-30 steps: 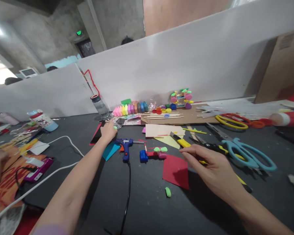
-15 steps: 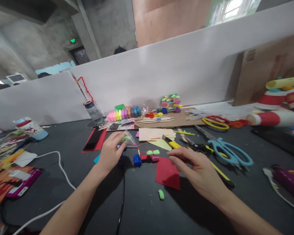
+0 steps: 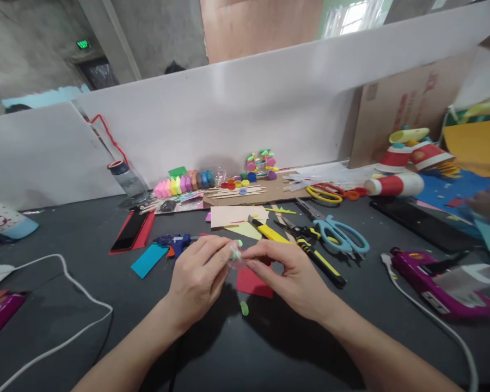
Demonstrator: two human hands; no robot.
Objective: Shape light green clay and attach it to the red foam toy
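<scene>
My left hand (image 3: 198,277) and my right hand (image 3: 288,275) meet over the dark table, fingertips pinched together on a small clear packet with light green clay (image 3: 236,253) in it. Under my right hand lies a red paper square (image 3: 251,283). A small green clay lump (image 3: 244,308) sits on the table just below the hands. A blue glue gun (image 3: 175,242) lies just beyond my left hand, beside a teal paper piece (image 3: 149,259).
Blue scissors (image 3: 337,234), a yellow-handled cutter (image 3: 269,233) and black-yellow pliers (image 3: 316,256) lie right of centre. A row of coloured clay packs (image 3: 183,182), sticks on cardboard (image 3: 245,191), a phone in a red case (image 3: 131,231), a purple glue gun (image 3: 427,275) and a white cable (image 3: 65,272) surround the hands.
My left hand came back from the phone at the far side carrying the small packet, and both hands closed in together on it. The view swung to the right.
</scene>
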